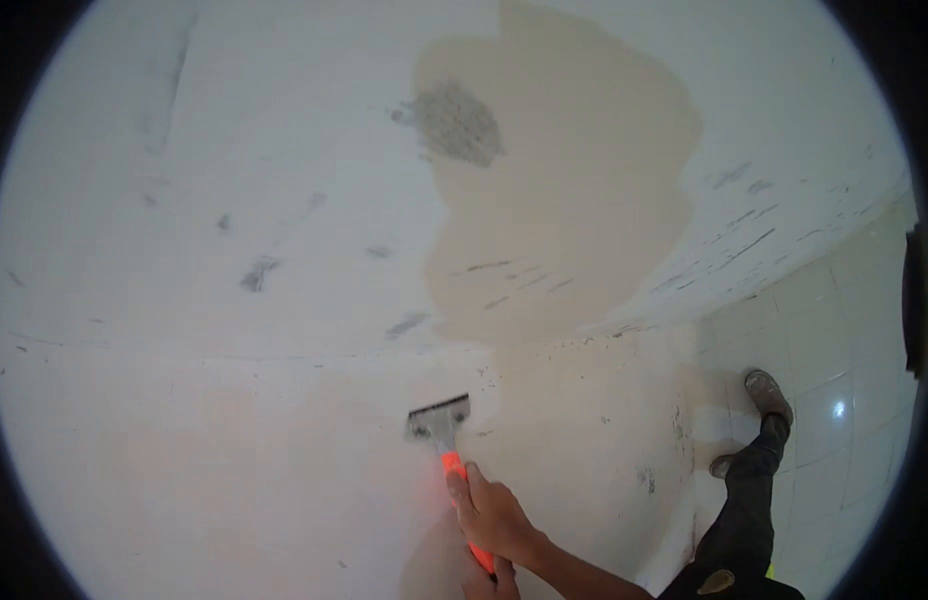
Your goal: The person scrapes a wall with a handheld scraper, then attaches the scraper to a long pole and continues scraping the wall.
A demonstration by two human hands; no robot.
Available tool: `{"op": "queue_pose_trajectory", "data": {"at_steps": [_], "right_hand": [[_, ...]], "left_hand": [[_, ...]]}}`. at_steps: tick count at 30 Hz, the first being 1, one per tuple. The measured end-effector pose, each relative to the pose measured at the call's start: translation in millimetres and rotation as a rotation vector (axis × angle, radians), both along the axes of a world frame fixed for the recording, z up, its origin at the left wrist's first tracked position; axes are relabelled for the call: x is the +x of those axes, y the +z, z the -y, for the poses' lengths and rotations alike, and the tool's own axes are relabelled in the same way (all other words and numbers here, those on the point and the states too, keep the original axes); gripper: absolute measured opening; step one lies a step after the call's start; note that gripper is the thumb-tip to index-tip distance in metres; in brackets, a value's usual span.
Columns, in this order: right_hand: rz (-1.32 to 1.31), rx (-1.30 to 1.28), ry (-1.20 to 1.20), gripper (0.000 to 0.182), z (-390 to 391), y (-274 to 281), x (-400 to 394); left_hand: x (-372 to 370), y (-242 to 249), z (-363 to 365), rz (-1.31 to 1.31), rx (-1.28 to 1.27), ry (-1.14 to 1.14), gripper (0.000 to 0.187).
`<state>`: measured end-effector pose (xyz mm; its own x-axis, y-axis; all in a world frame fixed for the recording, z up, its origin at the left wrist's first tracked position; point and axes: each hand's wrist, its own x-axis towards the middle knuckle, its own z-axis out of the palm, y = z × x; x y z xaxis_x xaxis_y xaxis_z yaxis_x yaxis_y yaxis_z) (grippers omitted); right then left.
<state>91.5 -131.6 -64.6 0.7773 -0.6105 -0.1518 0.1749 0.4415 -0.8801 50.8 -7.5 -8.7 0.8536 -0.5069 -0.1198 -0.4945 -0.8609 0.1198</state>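
A scraper with a wide metal blade [439, 413] and an orange handle [481, 560] lies against the pale wall surface [314, 440]. My right hand [492, 515] wraps round the handle's middle, its arm coming in from the lower right. Lower down, at the frame's bottom edge, my left hand [492, 585] grips the handle's end and is partly cut off. The blade's dark edge points up, just below the line where two pale surfaces meet. Left of a large beige patch [574, 180] shows a rough grey spot [459, 125].
Dark scuffs and scratches [744, 245] mark the white upper surface [284, 120]. At the right is a light tiled floor [814, 350]. A leg in dark trousers [744, 500] and a brown shoe [769, 397] stand there. A dark object [914, 300] sits at the far right edge.
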Motion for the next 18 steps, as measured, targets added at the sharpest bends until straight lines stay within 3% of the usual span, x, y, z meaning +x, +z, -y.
{"op": "queue_pose_trajectory", "data": {"at_steps": [1, 4, 8, 11, 13, 15, 18], "right_hand": [[0.044, 0.030, -0.004, 0.040, -3, -2, -2], [0.074, 0.076, -0.011, 0.041, 14, -1, 0], [0.019, 0.070, 0.012, 0.041, 5, -2, 0], [0.061, 0.045, -0.017, 0.040, -1, -10, 5], [0.064, 0.108, 0.013, 0.041, 17, -4, 10], [0.068, 0.162, 0.029, 0.042, 21, -4, 9], [0.058, 0.027, -0.021, 0.044, 7, -4, 5]], "left_hand": [[-4, -5, -7, 0.097, -0.100, -0.140, 0.053], [21, -18, -6, 0.134, -0.174, -0.225, 0.054], [23, -16, -4, 0.166, -0.109, -0.295, 0.051], [17, -14, -8, 0.241, -0.150, -0.299, 0.043], [35, -12, 0, 0.005, 0.012, -0.100, 0.040], [24, -9, 12, 0.031, -0.052, -0.129, 0.039], [3, -3, 7, 0.130, -0.139, -0.191, 0.039]]}}
